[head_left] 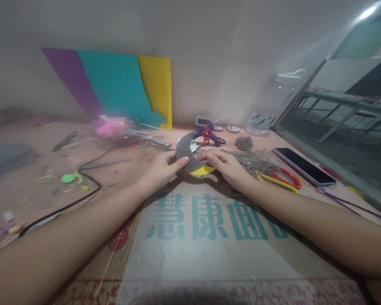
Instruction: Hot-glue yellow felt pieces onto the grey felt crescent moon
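Note:
Between my two hands is a crescent shape (186, 151), mostly wound in grey yarn, with a bare yellow part at its lower right. My left hand (165, 168) grips the crescent's lower left side, thumb on top. At its lower right end, my right hand (226, 166) pinches the piece with bent fingers. A purple glue gun (209, 134) with a small red light lies just behind the crescent. Grey yarn (257, 164) lies in loose loops right of my right hand, and a small grey yarn ball (244, 143) sits behind it.
Scissors (284, 180) with red and yellow handles and a phone (305, 166) lie at the right. A clear bottle (266, 103) stands at the back. Coloured sheets (114, 82) lean on the wall. A black cable (82, 197) and scraps lie at the left. Printed sacking (203, 258) covers the front.

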Available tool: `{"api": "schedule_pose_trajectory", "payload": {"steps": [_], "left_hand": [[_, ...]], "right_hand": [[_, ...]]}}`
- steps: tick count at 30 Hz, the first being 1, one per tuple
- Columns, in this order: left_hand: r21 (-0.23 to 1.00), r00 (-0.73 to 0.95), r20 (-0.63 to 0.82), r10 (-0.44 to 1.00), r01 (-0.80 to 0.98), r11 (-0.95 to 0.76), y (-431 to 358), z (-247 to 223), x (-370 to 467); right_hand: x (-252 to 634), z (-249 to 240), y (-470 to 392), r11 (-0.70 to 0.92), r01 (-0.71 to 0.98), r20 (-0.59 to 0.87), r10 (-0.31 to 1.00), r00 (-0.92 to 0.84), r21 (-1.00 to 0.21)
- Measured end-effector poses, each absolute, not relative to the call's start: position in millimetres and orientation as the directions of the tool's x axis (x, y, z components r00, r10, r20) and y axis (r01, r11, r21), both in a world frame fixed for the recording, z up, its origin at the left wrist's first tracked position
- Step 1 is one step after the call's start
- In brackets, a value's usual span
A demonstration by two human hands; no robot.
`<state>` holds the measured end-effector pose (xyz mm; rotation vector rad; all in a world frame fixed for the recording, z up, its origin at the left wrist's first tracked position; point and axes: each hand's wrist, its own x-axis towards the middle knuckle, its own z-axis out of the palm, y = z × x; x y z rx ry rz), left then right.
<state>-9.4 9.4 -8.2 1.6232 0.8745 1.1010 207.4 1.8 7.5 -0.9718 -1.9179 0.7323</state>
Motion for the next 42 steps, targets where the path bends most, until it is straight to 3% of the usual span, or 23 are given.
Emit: {"api": "schedule_pose_trajectory", "payload": {"steps": [6, 15, 23, 34, 42], "left_hand": [[0.951, 0.364, 0.254, 0.896, 0.073, -0.299, 9.1, -5.8, -9.0], [0.911, 0.385, 0.251, 0.888, 0.217, -0.351, 12.4, -7.9, -6.4], [0.926, 0.402, 0.262, 0.877, 0.151, -0.346, 13.9, -9.6, -6.8], [0.925, 0.403, 0.257, 0.878, 0.161, -0.345, 11.9, -9.7, -5.2], [0.930, 0.414, 0.244, 0.877, 0.155, -0.332, 11.2, -8.3, -5.8]], "right_hand": [[207.0, 1.9, 4.5, 0.608, 0.342, 0.484, 0.786, -0.385, -0.717], [206.7, 4.5, 3.1, 0.525, 0.327, 0.443, 0.846, -0.297, -0.785], [207.2, 3.6, 3.6, 0.502, 0.313, 0.406, 0.855, -0.323, -0.806], [207.2, 1.0, 2.1, 0.607, 0.364, 0.484, 0.789, -0.378, -0.706], [205.0, 3.2, 0.3, 0.558, 0.398, 0.448, 0.827, -0.341, -0.728]]}}
